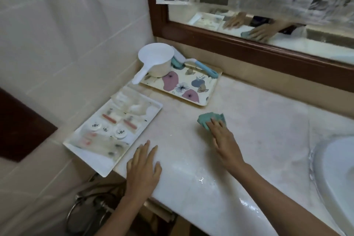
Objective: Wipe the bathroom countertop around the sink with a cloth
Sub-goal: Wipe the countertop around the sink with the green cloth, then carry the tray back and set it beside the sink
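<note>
A crumpled teal cloth (207, 119) lies on the pale marble countertop (258, 130), left of the white sink (337, 174) at the right edge. My right hand (223, 140) presses flat on the cloth's near side, fingers stretched over it. My left hand (143, 168) rests flat on the counter's front edge with fingers spread, holding nothing. The counter surface near the front looks wet and glossy.
A white tray of small toiletries (113, 134) sits at the counter's left end, partly overhanging. Behind it a floral tray (182, 86) carries a white water scoop (155, 63) and a blue-handled brush (203, 67). A wood-framed mirror (249, 48) runs along the back wall.
</note>
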{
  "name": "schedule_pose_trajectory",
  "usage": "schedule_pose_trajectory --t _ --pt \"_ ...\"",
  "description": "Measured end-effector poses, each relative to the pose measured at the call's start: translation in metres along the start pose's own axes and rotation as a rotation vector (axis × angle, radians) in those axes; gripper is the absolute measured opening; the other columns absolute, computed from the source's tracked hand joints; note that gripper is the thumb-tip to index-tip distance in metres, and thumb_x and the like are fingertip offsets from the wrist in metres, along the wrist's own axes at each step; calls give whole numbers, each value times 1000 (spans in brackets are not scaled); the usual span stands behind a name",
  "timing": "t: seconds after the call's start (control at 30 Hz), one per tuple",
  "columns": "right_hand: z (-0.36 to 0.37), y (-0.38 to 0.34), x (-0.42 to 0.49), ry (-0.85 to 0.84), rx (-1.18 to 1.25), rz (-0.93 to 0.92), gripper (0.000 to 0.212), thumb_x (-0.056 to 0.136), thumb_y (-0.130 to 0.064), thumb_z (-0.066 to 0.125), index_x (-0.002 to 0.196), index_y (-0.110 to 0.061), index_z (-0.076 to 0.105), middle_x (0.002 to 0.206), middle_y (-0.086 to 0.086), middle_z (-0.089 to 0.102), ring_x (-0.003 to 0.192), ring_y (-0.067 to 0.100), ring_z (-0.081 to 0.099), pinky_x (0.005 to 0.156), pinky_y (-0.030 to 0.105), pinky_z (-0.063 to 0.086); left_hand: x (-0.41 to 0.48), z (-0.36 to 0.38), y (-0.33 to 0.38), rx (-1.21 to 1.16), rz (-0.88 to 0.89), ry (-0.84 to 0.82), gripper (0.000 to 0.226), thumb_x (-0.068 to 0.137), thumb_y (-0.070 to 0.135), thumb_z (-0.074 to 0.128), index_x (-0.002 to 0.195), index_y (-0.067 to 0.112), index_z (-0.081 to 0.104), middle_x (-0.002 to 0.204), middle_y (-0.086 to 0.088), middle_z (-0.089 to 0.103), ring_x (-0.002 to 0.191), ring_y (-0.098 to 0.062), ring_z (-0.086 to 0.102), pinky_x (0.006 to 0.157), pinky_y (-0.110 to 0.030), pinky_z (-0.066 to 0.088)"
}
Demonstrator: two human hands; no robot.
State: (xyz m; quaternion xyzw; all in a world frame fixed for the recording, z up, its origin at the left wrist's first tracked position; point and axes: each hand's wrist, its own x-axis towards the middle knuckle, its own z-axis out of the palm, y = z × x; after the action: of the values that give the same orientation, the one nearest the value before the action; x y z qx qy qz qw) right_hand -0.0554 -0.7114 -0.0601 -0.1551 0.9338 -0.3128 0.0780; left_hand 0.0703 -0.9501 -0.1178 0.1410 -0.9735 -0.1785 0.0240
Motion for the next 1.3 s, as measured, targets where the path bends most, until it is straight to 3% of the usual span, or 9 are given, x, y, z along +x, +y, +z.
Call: schedule_pose_trajectory --t 0.13,0.47,0.6,0.7,0.87,0.97,1.1,1.2,1.3 --pt "42 -9 5 -84 -276 54 79 76 -40 2 147 -23 34 160 3 18 147 28 10 116 47 16 0 4 -4 7 -2 1 55 84 42 42 138 30 50 155 6 33 140 -17 33 97 -41 41" --pt "54 -22 6 -153 -466 152 66 92 -48 26 153 -27 11 162 3 -2 148 26 -6 117 50 5 0 2 -3 -50 13 59 55 82 41 50 136 32 50 155 7 35 140 -15 35 97 -37 39" --pt "47 -51 13 -9 -297 50 46 84 -27 53 125 -7 59 130 21 57 124 41 47 104 54 35 1 -4 -6 -194 17 53 48 82 38 50 130 32 54 153 13 35 139 -6 29 101 -32 32" --pt "52 -87 29 15 -89 -31 33 82 -16 61 113 -6 68 103 20 68 101 38 60 86 40 46 -3 -29 -14 -505 -45 96 35 84 28 52 117 27 64 141 22 42 130 7 36 101 -17 36" --pt "74 -148 93 -46 13 -150 39 86 -11 57 125 -8 61 117 15 64 112 31 50 86 30 39 -19 -85 -37 -733 -289 461 27 85 10 56 98 31 67 109 17 60 100 -7 60 70 -13 45" --pt "97 -165 145 -58 -118 -243 41 87 -13 50 126 0 54 128 18 56 117 37 45 93 39 40 -21 -88 -65 -854 -695 573 36 88 5 61 108 35 57 116 5 53 96 -12 58 77 -30 52" --pt "120 -172 187 -173 -180 -136 35 92 -19 40 119 2 47 127 22 47 116 38 42 88 43 39 -4 -81 -100 -1100 -1069 386 63 92 13 59 147 22 28 143 -4 42 116 -20 52 100 -46 45" --pt "130 -172 192 -174 -114 -71 28 79 -29 28 87 -8 44 103 23 52 99 37 48 73 37 34 10 -76 -108 -1252 -1064 274 51 96 15 50 145 24 35 134 -5 55 113 -23 59 93 -42 49" --pt "133 -167 190 -84 -64 6 13 83 -15 35 71 -12 36 88 22 49 87 35 47 68 33 26 20 -78 -105 -1222 -1056 316 42 97 11 45 138 24 45 124 -5 61 104 -25 63 88 -43 53"
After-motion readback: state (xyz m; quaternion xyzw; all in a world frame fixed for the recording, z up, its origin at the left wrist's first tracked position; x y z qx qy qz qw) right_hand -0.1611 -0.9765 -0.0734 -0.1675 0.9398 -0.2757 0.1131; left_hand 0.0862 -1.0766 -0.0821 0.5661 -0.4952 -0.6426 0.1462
